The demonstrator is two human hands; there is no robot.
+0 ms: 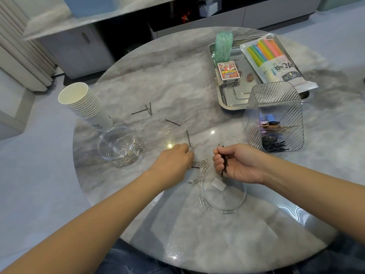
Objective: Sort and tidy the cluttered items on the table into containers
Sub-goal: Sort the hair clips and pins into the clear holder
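Silver paper clips [203, 167] and black bobby pins [172, 122] lie scattered over the middle of the round marble table [177, 80]. My right hand [237, 164] grips a small bundle of black bobby pins [224, 164]. My left hand [173, 162] reaches down onto the paper clips, fingertips curled at a clip near a bobby pin; what it pinches is hidden. A round clear jar [120, 146] at the left holds many paper clips. A ribbed clear bin [273, 117] at the right holds bobby pins and hair clips.
A clear round lid [225, 194] lies near the front by more clips. A stack of paper cups [85, 103] lies tilted at the left. A steel tray [231, 99] at the back right carries a card box [228, 73], a green bottle [223, 46] and a straw packet [274, 60].
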